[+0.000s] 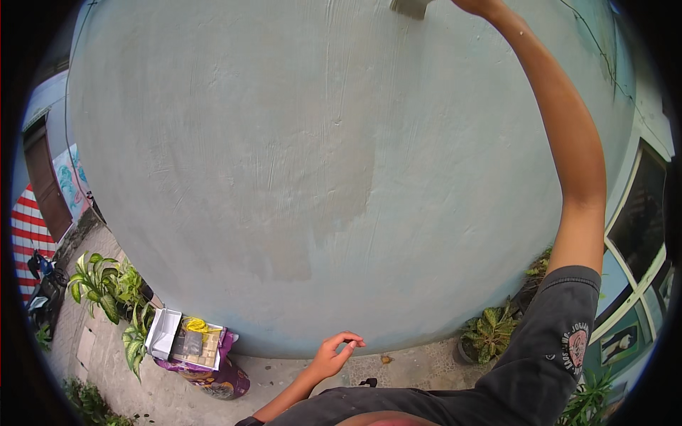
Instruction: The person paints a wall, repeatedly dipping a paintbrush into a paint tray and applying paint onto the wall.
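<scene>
A broad paintbrush (410, 7) touches the wall (298, 160) at the top edge of the view, bristles pointing down. My right hand (477, 5), partly cut off by that edge, grips it; the handle is out of sight. Brushed grey paint covers much of the wall's left and middle, with a stepped border against paler blue-grey on the right. Low in front of me, my left hand (339, 352) hangs in the air with loosely curled fingers, a gap at the thumb and nothing held. It is nearest to the wall's foot.
At lower left, a purple sack (216, 379) bears a shallow box (210, 349) with yellow cord (196, 325) and a white tray (164, 333). Potted plants stand left (104, 282) and right (490, 330) along the wall. Thin cables hang at both sides. A motorbike (45, 298) is far left.
</scene>
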